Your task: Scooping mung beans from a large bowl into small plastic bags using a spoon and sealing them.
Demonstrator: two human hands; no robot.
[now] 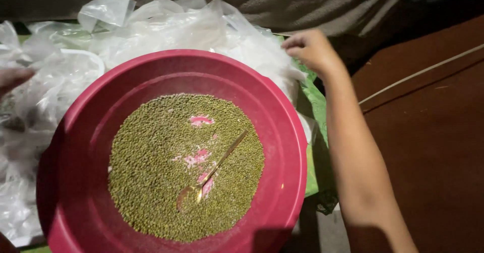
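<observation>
Head view, looking down on a large round red basin (282, 132), which serves as the reference for all positions. Inside the basin, a flat layer of small green beans (151, 182) covers most of the floor; a few bare pink patches of the basin floor show through near the centre of the layer. A thin gold-coloured spoon (212, 171) lies on the beans, right of the basin's centre, bowl end pointing toward the near rim and handle angled up toward the far right rim; neither hand touches it. Beyond the far rim and around the left side of the basin lies a heap of clear, crumpled plastic bags (166, 21). The right hand (311, 49) is past the basin's far right rim, arm running along the basin's right side; fingers are curled inward with the tips pinched on the edge of the plastic heap, a small fold of film apparently between them. The left hand (14, 77) shows only as a blurred sliver at the frame edge, left of the basin and against the plastic; cannot tell whether it is closed on anything. A green sheet (316, 102) shows under the plastic, just right of the basin. Further right lies a dark brown surface (433, 147) crossed by a pale thin cord (418, 72).
</observation>
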